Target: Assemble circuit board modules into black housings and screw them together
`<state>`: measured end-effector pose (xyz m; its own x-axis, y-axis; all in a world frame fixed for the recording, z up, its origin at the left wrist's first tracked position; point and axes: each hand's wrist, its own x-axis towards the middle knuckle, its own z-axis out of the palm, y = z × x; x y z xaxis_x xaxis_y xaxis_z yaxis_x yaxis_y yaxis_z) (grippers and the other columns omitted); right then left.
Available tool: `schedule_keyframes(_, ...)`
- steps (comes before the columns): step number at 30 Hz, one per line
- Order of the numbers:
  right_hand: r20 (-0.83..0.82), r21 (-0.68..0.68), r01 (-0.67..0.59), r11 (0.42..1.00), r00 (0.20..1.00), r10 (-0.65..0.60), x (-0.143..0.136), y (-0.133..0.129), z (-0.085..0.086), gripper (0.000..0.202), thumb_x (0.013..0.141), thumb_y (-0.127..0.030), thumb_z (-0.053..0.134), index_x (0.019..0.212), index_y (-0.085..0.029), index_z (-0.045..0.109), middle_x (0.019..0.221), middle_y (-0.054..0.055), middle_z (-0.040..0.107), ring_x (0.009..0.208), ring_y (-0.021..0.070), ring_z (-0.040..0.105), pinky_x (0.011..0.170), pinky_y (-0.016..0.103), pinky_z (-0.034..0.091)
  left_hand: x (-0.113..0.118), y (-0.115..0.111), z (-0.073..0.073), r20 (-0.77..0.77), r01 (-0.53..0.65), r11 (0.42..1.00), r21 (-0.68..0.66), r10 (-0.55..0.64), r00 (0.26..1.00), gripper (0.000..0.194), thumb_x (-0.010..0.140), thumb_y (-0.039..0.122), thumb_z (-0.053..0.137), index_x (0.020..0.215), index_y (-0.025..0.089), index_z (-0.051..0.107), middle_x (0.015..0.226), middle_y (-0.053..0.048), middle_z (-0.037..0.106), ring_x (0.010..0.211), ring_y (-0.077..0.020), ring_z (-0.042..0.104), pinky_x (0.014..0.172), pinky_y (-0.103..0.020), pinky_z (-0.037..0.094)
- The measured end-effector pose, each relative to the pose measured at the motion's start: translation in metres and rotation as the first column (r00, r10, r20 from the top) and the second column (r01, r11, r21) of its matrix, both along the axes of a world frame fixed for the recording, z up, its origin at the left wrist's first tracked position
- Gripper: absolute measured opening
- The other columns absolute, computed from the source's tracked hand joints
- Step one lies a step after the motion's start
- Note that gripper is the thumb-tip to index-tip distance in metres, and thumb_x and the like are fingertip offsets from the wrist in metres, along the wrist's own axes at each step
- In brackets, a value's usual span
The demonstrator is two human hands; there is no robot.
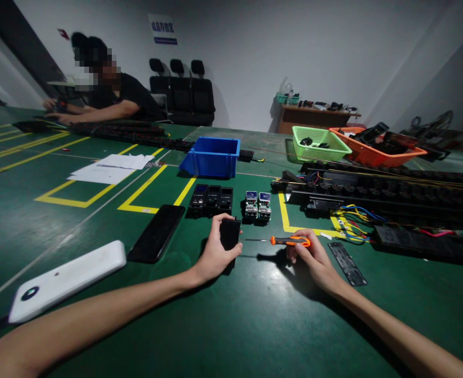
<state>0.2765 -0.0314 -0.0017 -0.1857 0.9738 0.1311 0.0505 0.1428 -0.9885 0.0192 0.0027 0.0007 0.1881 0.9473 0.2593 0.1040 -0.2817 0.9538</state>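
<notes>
Gripped in my left hand is a small black box-shaped casing, held upright just above the green table. My right hand is closed around the orange and black handle of a screwdriver. Its thin shaft points left, and the tip is at or close to the casing's right side; whether it touches, I cannot tell. Behind my left hand stand several black modules in a row. To their right are two small circuit boards with screens. A flat black plate lies beside my right hand.
A blue bin, green basket and orange basket stand farther back. Long black assemblies with loose wires fill the right. A phone, white device and papers lie left. Another person works at the far left.
</notes>
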Motion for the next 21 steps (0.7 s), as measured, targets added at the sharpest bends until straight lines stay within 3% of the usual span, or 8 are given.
schedule_keyframes(10,0.008,-0.051,-0.012,0.999,1.0,0.012,0.0003,0.002,-0.0035,0.021,0.095,-0.042,0.046,0.1,-0.022,0.047,0.068,-0.003,0.054,0.061,0.0129,0.051,0.06,0.027,0.04,-0.0005,-0.0008,-0.0004,0.0,0.001,1.0,0.001,-0.001,1.0,0.055,0.074,0.012,0.063,0.118,0.025,0.034,0.102,-0.002,0.056,0.094,-0.0164,0.059,0.086,-0.034,0.048)
schedule_keyframes(16,0.033,-0.028,-0.016,0.999,0.999,0.017,0.0038,-0.0012,-0.0034,0.029,0.093,-0.04,0.051,0.117,-0.027,0.043,0.085,0.0,0.058,0.074,0.016,0.053,0.069,0.031,0.043,-0.0002,0.0008,-0.0022,0.003,-0.002,1.0,0.012,0.002,1.0,0.055,0.073,0.012,0.064,0.118,0.024,0.034,0.102,-0.003,0.056,0.095,-0.0168,0.06,0.087,-0.034,0.047)
schedule_keyframes(21,0.003,-0.022,-0.027,0.999,1.0,0.027,0.0033,-0.0035,-0.0036,0.027,0.093,-0.037,0.051,0.116,-0.028,0.039,0.084,-0.001,0.057,0.073,0.015,0.052,0.069,0.031,0.044,0.0,0.0011,-0.0025,-0.002,-0.004,1.0,0.012,0.004,1.0,0.055,0.073,0.012,0.063,0.118,0.024,0.034,0.103,-0.003,0.056,0.095,-0.017,0.06,0.088,-0.035,0.047)
